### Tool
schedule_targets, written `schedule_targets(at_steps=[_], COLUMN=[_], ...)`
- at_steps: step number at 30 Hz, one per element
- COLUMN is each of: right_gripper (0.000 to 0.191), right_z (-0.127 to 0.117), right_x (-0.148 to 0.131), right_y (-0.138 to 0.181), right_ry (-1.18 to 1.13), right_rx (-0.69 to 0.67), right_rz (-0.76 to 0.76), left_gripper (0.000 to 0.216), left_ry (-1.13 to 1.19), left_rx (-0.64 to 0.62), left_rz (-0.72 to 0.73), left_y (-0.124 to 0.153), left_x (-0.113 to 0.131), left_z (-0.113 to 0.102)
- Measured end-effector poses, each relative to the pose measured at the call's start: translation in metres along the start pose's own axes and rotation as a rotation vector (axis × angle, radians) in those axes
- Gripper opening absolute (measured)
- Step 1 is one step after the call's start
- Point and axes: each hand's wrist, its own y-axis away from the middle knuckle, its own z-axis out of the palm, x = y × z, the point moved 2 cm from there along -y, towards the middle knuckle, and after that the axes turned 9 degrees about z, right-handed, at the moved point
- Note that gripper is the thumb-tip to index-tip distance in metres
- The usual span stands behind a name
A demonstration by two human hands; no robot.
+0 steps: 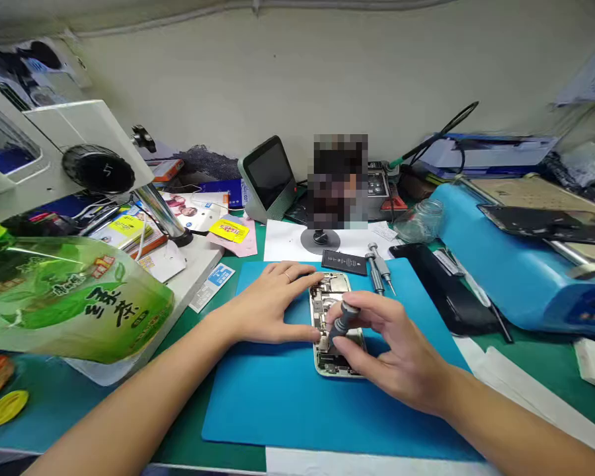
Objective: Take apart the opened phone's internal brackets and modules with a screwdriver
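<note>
An opened phone (336, 284) lies on a blue mat (268, 410), its inner boards and parts exposed. My left hand (272, 301) rests spread at its left side, thumb and index fingertip on the frame's edge. A grey screwdriver (346, 317) stands nearly upright over the phone, tilted a little. My right hand (384, 340) grips it between thumb and fingers. The screwdriver's tip is hidden by the fingers. Beyond the phone lie a black phone battery (344, 262) and two more screwdrivers (377, 271).
At left, a green tea bottle (79, 297) stands near a microscope stand (161, 211). A small display (270, 178) sits at the back. To the right are a dark phone screen (441, 291), a glass jar (421, 221) and a blue machine (496, 264).
</note>
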Motion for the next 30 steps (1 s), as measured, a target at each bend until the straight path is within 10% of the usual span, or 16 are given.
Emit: schedule_targets(at_steps=[30], right_gripper=[0.058], right_z=[-0.0025], right_x=[-0.0035], right_y=[0.0007], right_ry=[0.002], right_rx=[-0.062], right_rz=[-0.105], left_gripper=[0.090], left_ry=[0.007], left_rx=[0.001], left_rz=[-0.009], left_y=[0.0012], left_x=[0.0002], left_z=[-0.0010])
